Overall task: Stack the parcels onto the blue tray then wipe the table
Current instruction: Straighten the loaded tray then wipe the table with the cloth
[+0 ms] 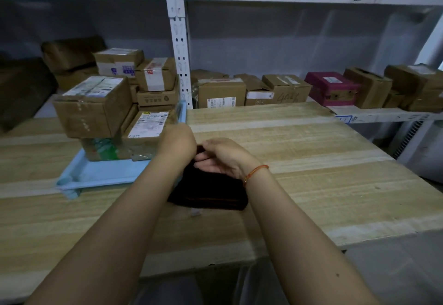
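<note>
The parcels [112,115] are stacked on the blue tray [100,172] at the table's [311,160] left side, so wiping comes next. I should fold the dark cloth [211,194] into a flat pad near the table's middle before sweeping. My left hand [178,140] pinches its far edge; my right hand [221,156] curls over it, fingers gripping.

Stacked brown cardboard parcels [112,122] sat on the shallow blue plastic tray [100,172] at the left of the pale wooden bench [311,160]. A folded dark cloth [211,194] lay just right of the tray, and a white metal shelf [383,114] with more boxes stood behind the bench.
</note>
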`<act>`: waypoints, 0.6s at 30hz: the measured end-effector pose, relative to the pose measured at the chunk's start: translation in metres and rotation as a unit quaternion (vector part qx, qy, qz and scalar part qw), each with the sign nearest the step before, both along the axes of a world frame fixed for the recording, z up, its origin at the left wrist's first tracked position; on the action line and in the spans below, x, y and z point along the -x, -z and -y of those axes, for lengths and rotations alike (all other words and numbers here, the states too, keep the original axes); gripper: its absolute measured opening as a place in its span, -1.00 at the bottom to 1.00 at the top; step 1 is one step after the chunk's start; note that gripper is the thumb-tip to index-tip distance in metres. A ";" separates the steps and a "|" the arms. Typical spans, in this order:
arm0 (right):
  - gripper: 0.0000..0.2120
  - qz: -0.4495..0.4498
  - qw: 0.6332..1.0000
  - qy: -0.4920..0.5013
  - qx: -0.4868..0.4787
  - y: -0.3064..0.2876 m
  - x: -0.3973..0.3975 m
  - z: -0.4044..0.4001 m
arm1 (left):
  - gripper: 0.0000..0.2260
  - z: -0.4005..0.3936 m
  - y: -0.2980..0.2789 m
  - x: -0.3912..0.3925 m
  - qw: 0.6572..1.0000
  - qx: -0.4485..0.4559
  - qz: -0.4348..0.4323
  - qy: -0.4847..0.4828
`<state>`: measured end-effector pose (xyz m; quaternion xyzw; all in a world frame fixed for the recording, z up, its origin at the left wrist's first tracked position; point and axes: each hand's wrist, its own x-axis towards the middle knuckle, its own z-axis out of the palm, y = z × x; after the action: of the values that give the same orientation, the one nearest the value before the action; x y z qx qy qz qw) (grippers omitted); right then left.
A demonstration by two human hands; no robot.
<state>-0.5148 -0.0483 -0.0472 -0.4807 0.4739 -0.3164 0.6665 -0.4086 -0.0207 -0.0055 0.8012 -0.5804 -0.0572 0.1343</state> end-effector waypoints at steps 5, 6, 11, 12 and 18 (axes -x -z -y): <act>-0.78 -0.378 0.865 0.060 0.323 0.043 -0.002 0.005 | -0.75 0.006 -0.001 -0.004 0.999 0.033 0.002 -0.038; -0.75 -0.423 0.826 0.018 0.372 0.054 -0.006 0.000 | -0.74 0.007 0.000 -0.003 0.999 0.043 0.000 -0.032; -0.43 -0.539 0.734 -0.170 0.376 0.088 -0.022 -0.013 | -0.75 0.015 0.007 0.007 0.996 0.080 0.000 -0.027; -0.42 -0.548 0.730 -0.176 0.369 0.087 -0.019 -0.011 | -0.75 0.015 0.008 0.008 0.996 0.085 0.000 -0.025; -0.42 -0.578 0.734 -0.163 0.317 0.083 0.004 -0.010 | -0.76 0.014 0.019 0.015 0.996 0.085 0.003 -0.009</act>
<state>-0.5192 -0.0379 -0.1305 -0.8241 0.5547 0.0040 0.1149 -0.4235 -0.0351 -0.0250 0.7922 -0.5763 -0.0037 0.2006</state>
